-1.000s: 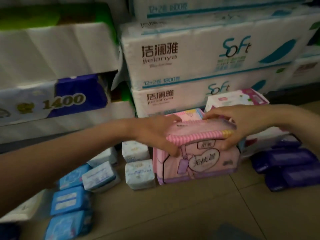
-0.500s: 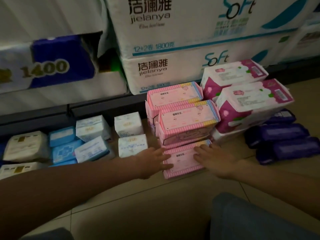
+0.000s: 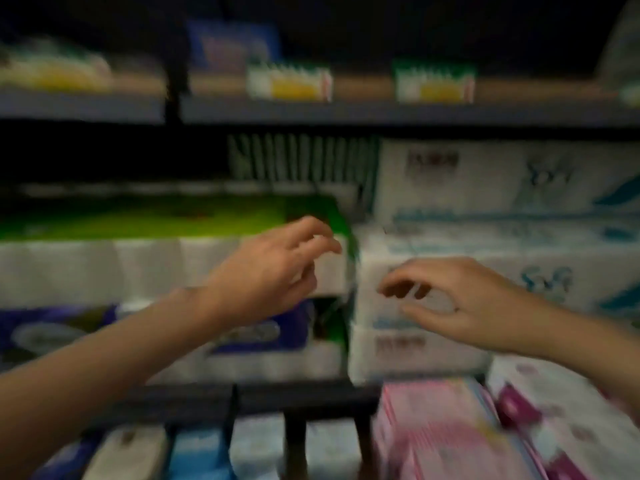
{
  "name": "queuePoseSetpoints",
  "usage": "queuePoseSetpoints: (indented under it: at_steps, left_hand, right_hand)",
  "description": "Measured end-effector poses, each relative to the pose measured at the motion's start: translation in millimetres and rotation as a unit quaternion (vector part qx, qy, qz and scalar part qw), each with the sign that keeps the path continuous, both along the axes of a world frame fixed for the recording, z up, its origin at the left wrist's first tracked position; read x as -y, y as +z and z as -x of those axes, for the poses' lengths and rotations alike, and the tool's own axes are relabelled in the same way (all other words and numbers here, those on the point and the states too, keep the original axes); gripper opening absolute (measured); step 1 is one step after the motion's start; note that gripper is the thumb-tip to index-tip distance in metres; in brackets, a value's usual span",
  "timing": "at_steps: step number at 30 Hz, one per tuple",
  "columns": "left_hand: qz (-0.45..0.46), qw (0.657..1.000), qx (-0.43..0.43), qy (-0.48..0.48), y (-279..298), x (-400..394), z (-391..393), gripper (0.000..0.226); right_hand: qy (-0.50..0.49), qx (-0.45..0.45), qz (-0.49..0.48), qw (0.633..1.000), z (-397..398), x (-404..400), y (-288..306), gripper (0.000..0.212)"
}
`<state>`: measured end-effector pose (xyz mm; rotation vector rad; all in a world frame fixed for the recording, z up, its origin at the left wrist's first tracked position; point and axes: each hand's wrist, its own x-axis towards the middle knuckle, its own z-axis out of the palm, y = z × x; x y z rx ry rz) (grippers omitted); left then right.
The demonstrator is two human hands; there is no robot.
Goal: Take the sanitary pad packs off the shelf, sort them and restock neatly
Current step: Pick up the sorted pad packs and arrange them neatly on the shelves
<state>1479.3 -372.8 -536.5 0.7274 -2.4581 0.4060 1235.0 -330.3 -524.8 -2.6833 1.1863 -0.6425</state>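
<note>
Both empty: left hand (image 3: 273, 271) and right hand (image 3: 460, 303) raised, fingers loosely spread. Pink packs (image 3: 440, 434) stacked near right, below. Probably light, soft, slick-wrapped; best taken by the short ends, gently.

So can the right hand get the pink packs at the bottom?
Probably yes. The right hand is empty, raised before the white tissue packs, and nothing covers the pink packs just below it.

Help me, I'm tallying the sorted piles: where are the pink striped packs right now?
In the blurred head view the pink striped packs sit low and right of centre, below the right hand, with the white and magenta packs at their right.
</note>
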Motion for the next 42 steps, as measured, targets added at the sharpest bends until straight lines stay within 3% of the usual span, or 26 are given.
queuePoseSetpoints:
  at_steps: [3, 6, 9, 13, 22, 27, 29, 31, 33, 35, 37, 39, 42]
  left_hand:
    - [0.073, 0.991, -0.064, 0.087, 74, 12, -71, 0.031]
    - [0.108, 0.976, -0.101, 0.159, 120, 14, -141, 0.034]
    - [0.121, 0.955, -0.148, 0.228, 140, 16, -206, 0.028]
    - [0.091, 0.942, -0.179, 0.269, 156, 29, -264, 0.029]
    - [0.046, 0.928, -0.137, 0.344, 192, 72, -286, 0.034]
    - [0.048, 0.923, -0.099, 0.369, 213, 95, -272, 0.035]
    - [0.048, 0.920, -0.092, 0.377, 219, 102, -268, 0.036]
    - [0.043, 0.920, -0.102, 0.377, 223, 110, -263, 0.037]
    - [0.036, 0.920, -0.108, 0.375, 227, 116, -260, 0.037]
    - [0.021, 0.920, -0.115, 0.375, 227, 123, -255, 0.037]
    - [-0.005, 0.919, -0.157, 0.361, 224, 131, -250, 0.036]
    - [-0.075, 0.911, -0.258, 0.312, 223, 132, -243, 0.038]
    - [-0.260, 0.846, -0.405, 0.229, 230, 120, -234, 0.073]
  right_hand:
    - [0.010, 0.061, 0.084, 0.995, -66, 29, 82, 0.022]
    - [0.039, 0.065, 0.149, 0.986, -142, 54, 143, 0.014]
    - [0.053, 0.034, 0.175, 0.983, -208, 80, 176, 0.014]
    - [-0.020, -0.002, 0.173, 0.985, -248, 129, 186, 0.015]
    - [-0.225, -0.127, 0.082, 0.963, -274, 248, 213, 0.079]
    - [-0.265, -0.163, 0.049, 0.949, -277, 294, 219, 0.093]
    - [-0.256, -0.188, 0.083, 0.945, -276, 301, 221, 0.091]
    - [-0.214, -0.206, 0.179, 0.938, -270, 299, 227, 0.085]
    - [-0.185, -0.249, 0.230, 0.923, -259, 296, 237, 0.104]
    - [-0.191, -0.262, 0.144, 0.935, -245, 294, 242, 0.127]
    - [-0.185, -0.254, 0.086, 0.945, -237, 291, 240, 0.127]
    - [-0.164, -0.244, 0.155, 0.943, -242, 279, 237, 0.113]
    - [-0.103, -0.158, 0.344, 0.920, -272, 240, 242, 0.102]
